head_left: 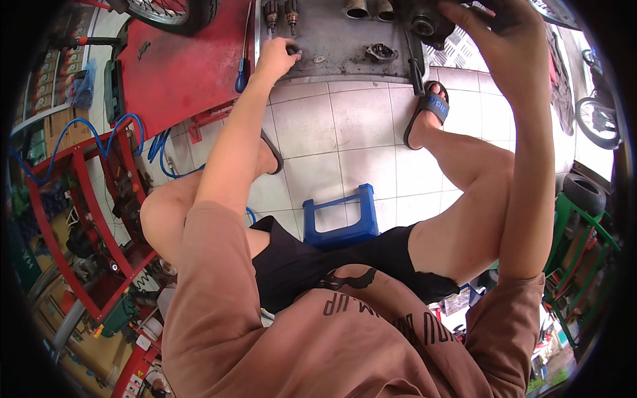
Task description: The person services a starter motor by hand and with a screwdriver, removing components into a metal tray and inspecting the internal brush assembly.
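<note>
My left hand rests over the near left part of a grey metal tray. Its fingers are closed around a small dark part, mostly hidden by them. Above the tray's right side, my right hand grips a dark, greasy metal engine part with a round opening. Between the hands lie a small pale piece and a round metal part with a hollow middle. Two dark parts with metal tips stand beyond my left hand. Farther back are two metal tubes.
A blue-handled screwdriver lies at the tray's left edge, on a red platform. A dark long-handled tool crosses the right edge. A blue plastic stool stands between my legs. Blue hose and a red metal frame are at left.
</note>
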### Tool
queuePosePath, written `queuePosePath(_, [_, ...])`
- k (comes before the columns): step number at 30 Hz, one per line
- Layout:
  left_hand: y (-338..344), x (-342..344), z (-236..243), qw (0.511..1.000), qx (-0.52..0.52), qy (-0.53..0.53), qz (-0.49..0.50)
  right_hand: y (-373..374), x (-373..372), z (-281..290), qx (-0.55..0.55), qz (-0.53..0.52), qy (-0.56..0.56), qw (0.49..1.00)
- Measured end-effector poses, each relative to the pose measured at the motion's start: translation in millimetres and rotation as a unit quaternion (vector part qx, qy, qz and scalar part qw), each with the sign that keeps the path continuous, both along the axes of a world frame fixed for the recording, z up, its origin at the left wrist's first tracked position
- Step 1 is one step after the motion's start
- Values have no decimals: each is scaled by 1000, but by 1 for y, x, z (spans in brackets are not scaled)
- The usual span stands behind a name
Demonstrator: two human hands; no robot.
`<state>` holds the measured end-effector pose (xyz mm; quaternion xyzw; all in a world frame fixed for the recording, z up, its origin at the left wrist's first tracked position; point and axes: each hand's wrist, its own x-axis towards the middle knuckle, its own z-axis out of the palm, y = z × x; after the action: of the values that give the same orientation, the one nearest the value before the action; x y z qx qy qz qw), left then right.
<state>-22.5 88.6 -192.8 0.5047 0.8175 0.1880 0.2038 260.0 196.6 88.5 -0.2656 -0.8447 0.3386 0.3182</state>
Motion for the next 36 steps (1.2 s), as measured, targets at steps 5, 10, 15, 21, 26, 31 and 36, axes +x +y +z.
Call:
queuePosePath(5, [-3, 10, -2, 997, 68, 39, -14, 24, 9, -22, -50, 78, 88, 992])
queuePosePath(10, [6, 21, 15, 995, 99, -16, 0, 18, 1, -1, 129, 145, 71, 978])
queuePosePath(15, [31, 21, 68, 971, 204, -125, 24, 6, 2, 7, 148, 160, 96, 971])
queuePosePath(21, [33, 17, 209, 893, 228, -387, -5, -5, 0, 6, 14, 163, 146, 976])
queuePosePath(26, [-13, 43, 293, 843, 229, -484, -41, -29, -6, 13, -134, 143, 178, 965])
queuePosePath(31, [-49, 67, 306, 702, 226, -675, -19, -44, -11, 18, -173, 151, 155, 961])
queuePosePath(36, [-53, 75, 309, 697, 199, -686, 65, -46, -10, 13, -160, 154, 122, 967])
